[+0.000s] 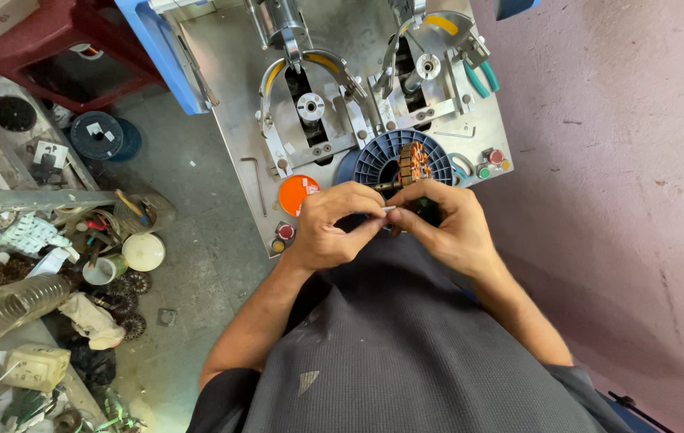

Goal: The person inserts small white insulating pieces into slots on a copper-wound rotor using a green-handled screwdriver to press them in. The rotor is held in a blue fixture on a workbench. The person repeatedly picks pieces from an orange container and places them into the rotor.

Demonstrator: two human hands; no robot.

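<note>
Your left hand [327,227] pinches a small white sleeve [389,209] at frame centre; your right hand [448,227] grips the copper-wound rotor [415,163]. The sleeve looks not yet seated.

A: Right side: bare pinkish plaster wall [623,160], scuffed and stained. Floor [197,265] grey concrete, dusty.

B: Left side?

A: Cluttered shelving [29,200] with scraps, a clear plastic bottle [21,301], a white lid [144,252]. Dark red stool [61,48] top left. Grey metal machine table [233,104] with blue frame. Even daylight, soft shadows.
</note>
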